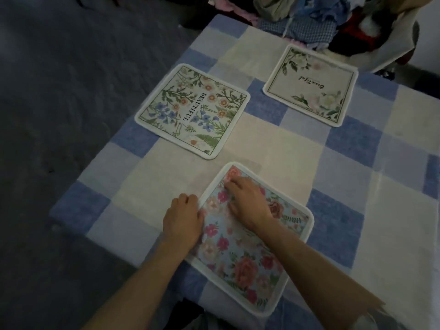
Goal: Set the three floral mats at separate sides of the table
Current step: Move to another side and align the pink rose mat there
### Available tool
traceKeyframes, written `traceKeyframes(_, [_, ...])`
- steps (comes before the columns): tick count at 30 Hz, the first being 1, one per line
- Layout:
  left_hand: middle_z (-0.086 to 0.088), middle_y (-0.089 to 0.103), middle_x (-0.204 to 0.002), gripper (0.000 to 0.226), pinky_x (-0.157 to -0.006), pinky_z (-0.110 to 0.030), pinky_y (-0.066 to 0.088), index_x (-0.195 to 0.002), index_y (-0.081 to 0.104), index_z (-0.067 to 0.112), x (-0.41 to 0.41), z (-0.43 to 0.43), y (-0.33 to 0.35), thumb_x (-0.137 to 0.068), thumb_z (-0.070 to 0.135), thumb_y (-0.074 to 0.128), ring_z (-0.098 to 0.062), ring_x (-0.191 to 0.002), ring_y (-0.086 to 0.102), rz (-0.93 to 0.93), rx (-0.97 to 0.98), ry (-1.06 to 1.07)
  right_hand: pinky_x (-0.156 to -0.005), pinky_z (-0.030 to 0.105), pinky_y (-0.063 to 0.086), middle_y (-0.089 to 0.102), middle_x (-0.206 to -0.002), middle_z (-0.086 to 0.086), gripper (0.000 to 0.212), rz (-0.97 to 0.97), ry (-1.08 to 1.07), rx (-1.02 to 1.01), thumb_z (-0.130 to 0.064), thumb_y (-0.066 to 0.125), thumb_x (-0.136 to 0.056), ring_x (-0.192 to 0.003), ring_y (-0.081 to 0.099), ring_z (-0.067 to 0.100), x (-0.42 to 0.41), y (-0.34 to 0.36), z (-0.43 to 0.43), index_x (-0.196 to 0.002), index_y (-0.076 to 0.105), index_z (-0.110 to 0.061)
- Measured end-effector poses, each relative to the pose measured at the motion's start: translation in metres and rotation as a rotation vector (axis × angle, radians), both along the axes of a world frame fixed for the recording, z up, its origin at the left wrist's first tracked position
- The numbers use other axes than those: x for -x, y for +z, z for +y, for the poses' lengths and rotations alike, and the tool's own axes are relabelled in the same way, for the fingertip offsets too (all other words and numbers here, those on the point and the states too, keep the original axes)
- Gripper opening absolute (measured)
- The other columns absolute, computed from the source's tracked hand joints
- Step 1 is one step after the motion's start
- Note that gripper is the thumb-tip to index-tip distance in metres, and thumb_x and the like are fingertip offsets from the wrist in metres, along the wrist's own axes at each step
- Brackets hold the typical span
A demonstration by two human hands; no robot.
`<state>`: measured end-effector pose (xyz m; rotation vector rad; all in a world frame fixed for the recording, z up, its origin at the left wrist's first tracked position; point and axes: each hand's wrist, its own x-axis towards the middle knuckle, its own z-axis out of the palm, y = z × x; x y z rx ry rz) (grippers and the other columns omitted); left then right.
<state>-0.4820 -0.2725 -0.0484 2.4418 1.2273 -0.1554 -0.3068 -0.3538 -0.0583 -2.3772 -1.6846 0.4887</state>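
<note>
Three floral mats lie flat on a table covered by a blue and cream checked cloth [273, 144]. The rose-patterned mat [247, 256] is nearest me. My left hand [183, 220] is curled at its left edge, fingers gripping the border. My right hand [247, 201] presses flat on the mat's far part, fingers spread. A mat with blue and orange flowers and the word BEAUTIFUL [192, 110] lies near the table's left edge. A pale mat with white flowers and script writing [312, 85] lies at the far right.
A heap of clothes [321, 20] sits at the table's far end, just beyond the pale mat. Dark grey floor [59, 103] surrounds the table on the left. The table's left edge [78, 179] runs diagonally.
</note>
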Motion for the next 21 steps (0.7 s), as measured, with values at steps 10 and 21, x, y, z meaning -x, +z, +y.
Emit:
traceKeyframes(10, [-0.003,0.053,-0.104,0.021,-0.076,-0.033,0.042,-0.108,0.052,0.019,-0.002,-0.020,-0.015,-0.096,0.034,0.043,-0.021,-0.094,0.050,0.101,-0.079,0.148,-0.110,0.035,0.030,0.047,-0.141,0.008,0.050,-0.105,0.378,0.072,-0.021,0.058,-0.089,-0.131,0.040,0.025,0.000,-0.006,0.039,-0.137,0.048,-0.013])
traceKeyframes(21, [-0.004,0.052,-0.083,0.009,-0.054,-0.035,0.046,-0.089,0.056,0.013,0.010,-0.024,-0.021,-0.089,0.022,0.054,-0.018,-0.076,0.046,-0.245,-0.034,0.159,-0.077,0.039,0.047,0.059,-0.106,0.006,0.022,-0.081,0.375,0.066,-0.008,0.066,-0.082,-0.101,0.051,0.027,-0.011,-0.005,0.062,-0.104,0.066,-0.015])
